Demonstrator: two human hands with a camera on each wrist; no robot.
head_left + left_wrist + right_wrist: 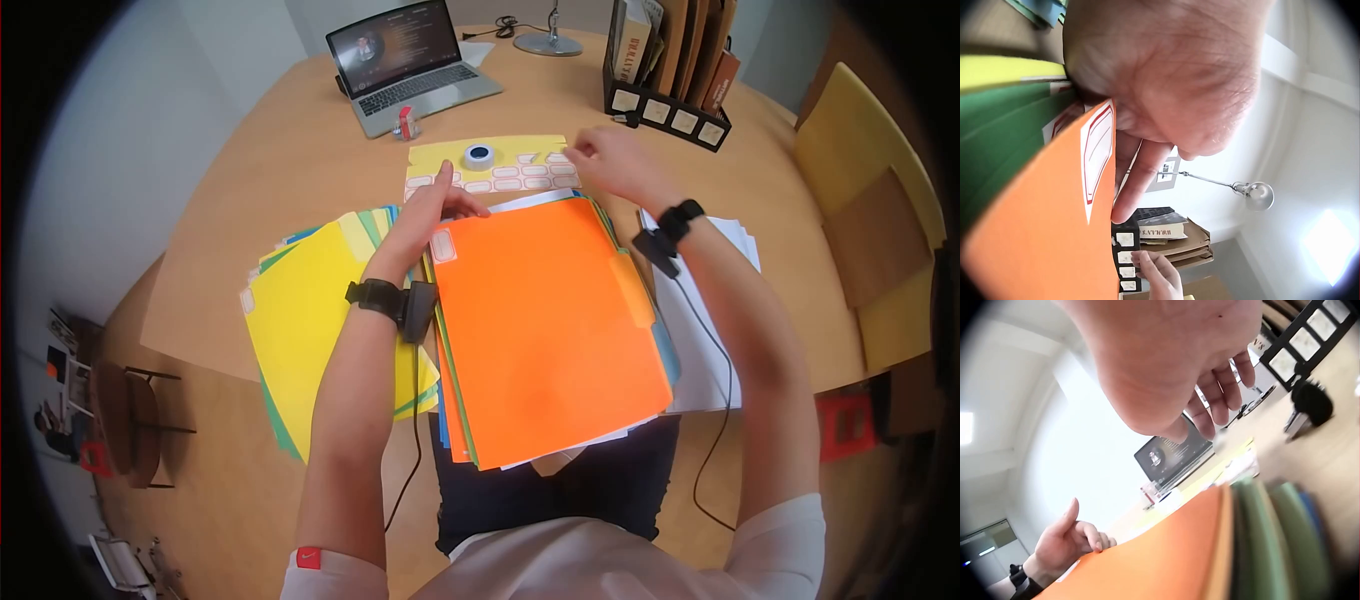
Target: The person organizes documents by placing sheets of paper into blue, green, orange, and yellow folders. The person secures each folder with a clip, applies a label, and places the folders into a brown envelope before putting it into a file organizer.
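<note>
Head view: your bright orange paper folder [550,325] is just this side of the flat yellow paper label sheet [510,163]. Your left hand [425,216]'s touching the folder, fingers loose; your right hand [625,165], fingers released too, hovers by the sheet's right end.
</note>
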